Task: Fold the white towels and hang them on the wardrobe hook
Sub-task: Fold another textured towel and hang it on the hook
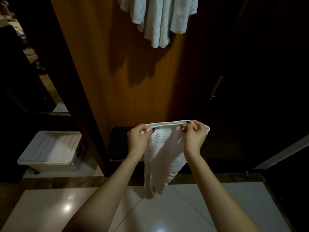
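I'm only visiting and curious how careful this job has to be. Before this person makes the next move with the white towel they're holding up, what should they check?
1. Left hand pinches the top edge of the towel: ok.
2. Right hand pinches the same edge: ok.
3. Edge drawn taut between the two grips: ok.
4. Towel folded flat and even: not ok, its lower part hangs bunched.
5. Free room on the hook: cannot tell, it is out of view above the hanging towels.
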Demonstrator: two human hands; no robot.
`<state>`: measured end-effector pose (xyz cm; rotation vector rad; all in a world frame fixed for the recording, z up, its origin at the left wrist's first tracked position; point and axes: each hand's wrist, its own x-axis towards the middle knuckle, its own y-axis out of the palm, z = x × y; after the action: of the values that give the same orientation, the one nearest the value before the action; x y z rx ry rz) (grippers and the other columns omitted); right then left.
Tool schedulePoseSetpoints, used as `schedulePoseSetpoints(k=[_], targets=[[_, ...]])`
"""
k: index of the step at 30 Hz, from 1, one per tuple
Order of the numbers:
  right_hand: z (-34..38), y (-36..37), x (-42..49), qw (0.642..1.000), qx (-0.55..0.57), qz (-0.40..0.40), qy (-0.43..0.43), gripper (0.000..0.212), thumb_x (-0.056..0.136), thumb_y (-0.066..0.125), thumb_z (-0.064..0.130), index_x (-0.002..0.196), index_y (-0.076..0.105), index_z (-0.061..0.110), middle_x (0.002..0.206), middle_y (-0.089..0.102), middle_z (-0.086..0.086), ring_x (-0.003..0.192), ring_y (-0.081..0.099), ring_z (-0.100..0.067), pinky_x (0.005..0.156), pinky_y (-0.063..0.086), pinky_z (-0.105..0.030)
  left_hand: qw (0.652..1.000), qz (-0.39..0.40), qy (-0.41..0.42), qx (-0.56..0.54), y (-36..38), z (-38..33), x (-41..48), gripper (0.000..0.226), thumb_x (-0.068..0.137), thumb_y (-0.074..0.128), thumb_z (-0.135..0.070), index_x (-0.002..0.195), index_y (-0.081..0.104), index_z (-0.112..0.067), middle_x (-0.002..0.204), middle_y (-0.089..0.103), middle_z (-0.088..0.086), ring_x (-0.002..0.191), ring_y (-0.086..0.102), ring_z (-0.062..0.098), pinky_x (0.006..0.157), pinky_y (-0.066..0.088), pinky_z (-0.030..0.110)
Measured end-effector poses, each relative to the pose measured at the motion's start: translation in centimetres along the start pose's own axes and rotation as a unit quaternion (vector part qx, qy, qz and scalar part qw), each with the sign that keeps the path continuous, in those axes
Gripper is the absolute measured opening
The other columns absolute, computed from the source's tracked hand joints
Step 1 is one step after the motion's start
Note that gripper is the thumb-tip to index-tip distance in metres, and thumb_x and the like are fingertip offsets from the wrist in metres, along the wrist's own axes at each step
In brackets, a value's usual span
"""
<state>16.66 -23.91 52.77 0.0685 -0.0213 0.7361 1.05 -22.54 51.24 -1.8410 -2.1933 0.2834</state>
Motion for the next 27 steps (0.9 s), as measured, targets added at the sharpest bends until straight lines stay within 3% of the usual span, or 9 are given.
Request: schedulePoseSetpoints(k=[6, 8, 10, 13, 15, 16, 19, 24, 27], targets=[[0.2, -4.2, 2.2, 0.968, -0.225, 0.059, -0.096, 0.01, 0.097, 0.05, 0.011, 0.094, 0.059, 0.014, 0.068, 0.057, 0.004, 0.054, 0.05, -0.004, 0.049, 0.038, -0.018, 0.993, 0.085, 0.083, 0.014, 0.1, -1.0, 2.0, 0.016, 0.08, 0.071, -0.011, 0.066, 0.065, -0.016, 0.062, 0.056, -0.009, 0.055, 0.048, -0.004, 0.048, 0.032, 0.01], [0.8, -5.3, 2.9, 0.949, -0.284, 0.059, -0.125, 0.011, 0.096, 0.052, 0.012, 0.099, 0.063, 0.012, 0.076, 0.058, 0.006, 0.067, 0.058, -0.009, 0.058, 0.042, -0.023, 0.985, 0.122, 0.122, 0.023, -0.1, -1.7, 2.4, 0.016, 0.081, 0.071, -0.012, 0.066, 0.065, -0.013, 0.059, 0.055, 0.0, 0.053, 0.044, 0.0, 0.048, 0.029, 0.014], [1.2, -6.1, 3.8, 0.919, -0.355, 0.065, -0.162, 0.013, 0.094, 0.055, 0.012, 0.103, 0.065, 0.009, 0.094, 0.056, 0.001, 0.093, 0.059, -0.02, 0.081, 0.043, -0.03, 0.974, 0.154, 0.164, 0.04, -0.5, -2.6, 2.7, 0.013, 0.081, 0.071, -0.011, 0.069, 0.067, -0.01, 0.064, 0.058, 0.008, 0.055, 0.045, 0.002, 0.051, 0.03, 0.016], [2.4, -6.7, 5.2, 0.879, -0.423, 0.102, -0.194, 0.012, 0.093, 0.058, 0.011, 0.103, 0.063, 0.008, 0.123, 0.048, -0.008, 0.125, 0.041, -0.025, 0.105, 0.025, -0.035, 0.956, 0.182, 0.223, 0.062, -1.7, -4.1, 3.3, 0.008, 0.081, 0.07, -0.006, 0.074, 0.068, -0.006, 0.075, 0.064, 0.01, 0.067, 0.054, 0.014, 0.06, 0.039, 0.03], [3.4, -7.0, 6.0, 0.861, -0.434, 0.143, -0.222, 0.009, 0.093, 0.055, 0.009, 0.1, 0.056, 0.013, 0.113, 0.057, -0.007, 0.118, 0.048, -0.026, 0.107, 0.028, -0.042, 0.944, 0.202, 0.246, 0.084, -2.8, -5.0, 3.8, 0.007, 0.082, 0.069, -0.007, 0.075, 0.068, -0.009, 0.077, 0.066, 0.007, 0.073, 0.059, 0.022, 0.064, 0.044, 0.037], [3.9, -7.2, 6.3, 0.853, -0.434, 0.17, -0.233, 0.011, 0.093, 0.052, 0.009, 0.098, 0.05, 0.019, 0.099, 0.06, -0.004, 0.105, 0.055, -0.026, 0.099, 0.037, -0.044, 0.938, 0.208, 0.259, 0.099, -3.3, -5.4, 4.0, 0.008, 0.083, 0.069, -0.009, 0.075, 0.067, -0.011, 0.076, 0.066, 0.004, 0.073, 0.06, 0.021, 0.065, 0.045, 0.038], [5.3, -7.5, 7.0, 0.848, -0.403, 0.253, -0.234, 0.022, 0.096, 0.054, 0.016, 0.094, 0.043, 0.035, 0.087, 0.061, 0.008, 0.083, 0.062, -0.013, 0.067, 0.051, -0.034, 0.938, 0.198, 0.263, 0.109, -4.8, -6.5, 4.9, 0.016, 0.084, 0.069, -0.012, 0.073, 0.065, -0.022, 0.074, 0.065, 0.0, 0.07, 0.059, 0.015, 0.062, 0.045, 0.034], [7.0, -7.3, 6.6, 0.851, -0.304, 0.331, -0.272, 0.041, 0.092, 0.055, 0.006, 0.093, 0.061, 0.046, 0.099, 0.064, 0.02, 0.094, 0.06, 0.002, 0.073, 0.049, -0.013, 0.958, 0.166, 0.23, 0.05, -6.0, -8.0, 6.2, 0.029, 0.082, 0.071, -0.009, 0.066, 0.063, -0.031, 0.068, 0.063, -0.009, 0.061, 0.052, -0.004, 0.057, 0.039, 0.009], [6.9, -7.5, 6.6, 0.854, -0.297, 0.343, -0.254, 0.026, 0.095, 0.053, 0.02, 0.095, 0.067, 0.043, 0.098, 0.064, 0.025, 0.097, 0.059, 0.007, 0.078, 0.044, -0.007, 0.962, 0.15, 0.228, 0.02, -6.5, -9.0, 7.0, 0.027, 0.081, 0.072, -0.008, 0.066, 0.064, -0.029, 0.068, 0.063, -0.009, 0.059, 0.054, -0.006, 0.056, 0.04, 0.006]])
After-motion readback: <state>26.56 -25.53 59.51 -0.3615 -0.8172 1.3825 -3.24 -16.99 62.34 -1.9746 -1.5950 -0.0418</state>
